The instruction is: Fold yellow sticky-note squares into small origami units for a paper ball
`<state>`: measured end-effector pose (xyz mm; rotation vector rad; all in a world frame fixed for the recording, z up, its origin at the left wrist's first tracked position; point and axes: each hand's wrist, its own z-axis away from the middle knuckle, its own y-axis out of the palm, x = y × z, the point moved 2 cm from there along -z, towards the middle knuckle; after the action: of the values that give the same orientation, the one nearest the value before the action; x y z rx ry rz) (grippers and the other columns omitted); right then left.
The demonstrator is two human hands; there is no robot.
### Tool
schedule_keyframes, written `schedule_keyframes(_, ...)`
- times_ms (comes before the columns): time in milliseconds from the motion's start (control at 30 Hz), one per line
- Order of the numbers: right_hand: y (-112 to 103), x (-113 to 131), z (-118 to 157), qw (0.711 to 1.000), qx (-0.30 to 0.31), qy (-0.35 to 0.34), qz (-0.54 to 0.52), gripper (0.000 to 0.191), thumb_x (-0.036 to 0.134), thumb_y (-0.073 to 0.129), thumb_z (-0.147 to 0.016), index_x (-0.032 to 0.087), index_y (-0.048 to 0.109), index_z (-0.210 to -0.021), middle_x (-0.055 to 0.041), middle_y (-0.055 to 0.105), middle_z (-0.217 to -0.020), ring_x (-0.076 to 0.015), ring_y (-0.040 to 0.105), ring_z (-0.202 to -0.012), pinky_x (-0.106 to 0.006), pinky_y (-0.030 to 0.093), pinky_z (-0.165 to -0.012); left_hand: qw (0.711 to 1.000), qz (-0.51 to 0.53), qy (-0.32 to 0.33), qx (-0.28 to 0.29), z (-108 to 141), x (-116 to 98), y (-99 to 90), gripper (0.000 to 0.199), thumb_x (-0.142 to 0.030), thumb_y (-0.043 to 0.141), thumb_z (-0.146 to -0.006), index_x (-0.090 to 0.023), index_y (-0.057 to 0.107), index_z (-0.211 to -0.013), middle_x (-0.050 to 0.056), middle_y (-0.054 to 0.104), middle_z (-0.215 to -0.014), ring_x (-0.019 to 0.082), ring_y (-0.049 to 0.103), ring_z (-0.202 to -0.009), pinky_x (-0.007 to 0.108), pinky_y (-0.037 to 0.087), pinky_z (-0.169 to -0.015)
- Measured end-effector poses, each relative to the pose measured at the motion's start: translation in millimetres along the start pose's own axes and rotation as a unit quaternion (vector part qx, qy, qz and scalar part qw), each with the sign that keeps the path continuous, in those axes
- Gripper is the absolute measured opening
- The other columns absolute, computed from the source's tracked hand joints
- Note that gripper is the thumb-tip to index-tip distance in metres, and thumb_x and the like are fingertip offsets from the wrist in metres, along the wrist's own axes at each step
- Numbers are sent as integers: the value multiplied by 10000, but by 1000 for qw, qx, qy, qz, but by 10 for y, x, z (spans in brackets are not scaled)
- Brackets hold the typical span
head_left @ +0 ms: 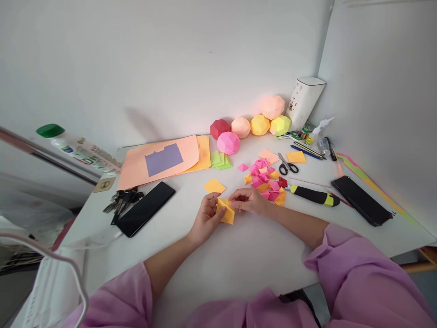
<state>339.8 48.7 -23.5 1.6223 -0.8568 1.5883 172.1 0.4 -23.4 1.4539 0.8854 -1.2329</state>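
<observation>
A yellow-orange piece of folded paper [228, 217] is between my hands, just above the white table. My left hand [207, 216] grips its left side, the thumb lying across the front. At its upper right edge the fingers of my right hand [248, 200] are pinched on the paper. Creases show on its face. Just beyond my left hand lies a flat orange paper square [215, 186]. Past my right hand is a heap of small folded paper pieces [264, 175] in pink, orange and red.
Faceted paper balls [241, 128] stand along the wall. Scissors [287, 165], a black-and-lime cutter [314, 196] and a black case [362, 200] lie to the right. Leftward are a phone [146, 209], keys [123, 200] and peach sheets [134, 168]. Green paper squares [221, 160] lie behind.
</observation>
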Motion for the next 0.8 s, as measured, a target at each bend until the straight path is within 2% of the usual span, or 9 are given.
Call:
schedule_keyframes(167, 5, -15, 12, 1000, 2, -20, 20, 273, 369, 693, -742, 155, 693, -913, 12, 575, -653, -89, 502, -564, -223, 479, -522, 999, -33, -3, -13, 7, 17, -31, 361, -357, 612, -816, -269, 504, -1149, 18, 536, -924, 131, 554, -791, 234, 490, -641)
schedule_keyframes(367, 12, 19, 25, 999, 7, -13, 31, 274, 364, 701, -734, 150, 695, -906, 10, 581, -662, -88, 503, -563, -221, 439, -525, 998, -57, 4, -13, 15, 36, -47, 415, -351, 610, -824, -288, 510, -1221, 12, 550, -917, 129, 550, -815, 239, 471, -695)
schedule_keyframes(567, 12, 17, 22, 999, 12, -23, 26, 258, 362, 700, -739, 158, 697, -897, -3, 595, -712, -88, 517, -586, -217, 451, -534, 998, -52, -25, -31, 28, 64, -78, 408, -377, 633, -800, -282, 568, -1191, 26, 608, -969, 149, 571, -857, 262, 470, -726)
schedule_keyframes(700, 8, -6, 15, 999, -1, -34, 32, 254, 375, 697, -738, 167, 698, -882, -8, 604, -734, -96, 531, -591, -228, 474, -535, 997, -67, -28, -22, 19, 41, -72, 399, -388, 661, -769, -252, 621, -1143, 56, 635, -1073, 190, 582, -974, 299, 473, -811)
schedule_keyframes(800, 13, -9, 19, 998, -12, -40, 36, 237, 366, 698, -737, 167, 698, -866, -11, 612, -760, -95, 538, -585, -232, 480, -534, 997, -74, -29, -19, 8, 21, -59, 382, -387, 679, -753, -236, 643, -1102, 65, 654, -1083, 195, 602, -962, 313, 479, -818)
